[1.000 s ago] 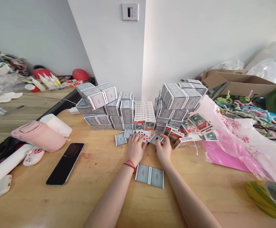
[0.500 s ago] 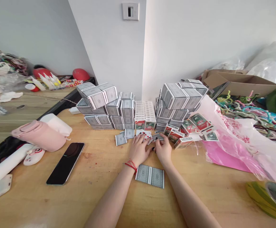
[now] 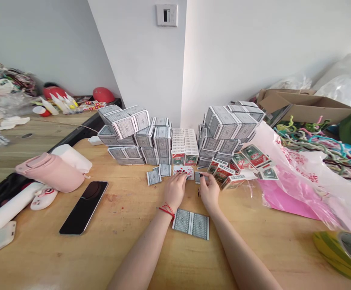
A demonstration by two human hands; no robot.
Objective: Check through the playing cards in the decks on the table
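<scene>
My left hand [image 3: 174, 190] reaches forward over the table, its outstretched fingertips resting at the near edge of some face-up playing cards [image 3: 188, 170]. A red cord bracelet circles that wrist. Beside it, my right hand [image 3: 209, 191] pinches a grey-backed playing card [image 3: 197, 177] between thumb and fingers, close to the table; part of the card is hidden. Several grey-backed cards [image 3: 154, 177] lie left of my left hand. Between my forearms, a pair of folded-looking grey card pieces [image 3: 190, 224] lies flat on the wood.
Card-covered blocks are piled left [image 3: 127, 133] and right [image 3: 230, 129], with white card boxes [image 3: 184, 145] between. Red-green card boxes [image 3: 224, 172] lie right, near pink plastic wrap [image 3: 290, 193]. A phone [image 3: 84, 207], pink bottle [image 3: 50, 172] and tape roll [image 3: 343, 253] sit farther out.
My left hand has drawn slightly back and left, its thumb no longer close to my right hand. The card in my right hand has turned more squarely.
</scene>
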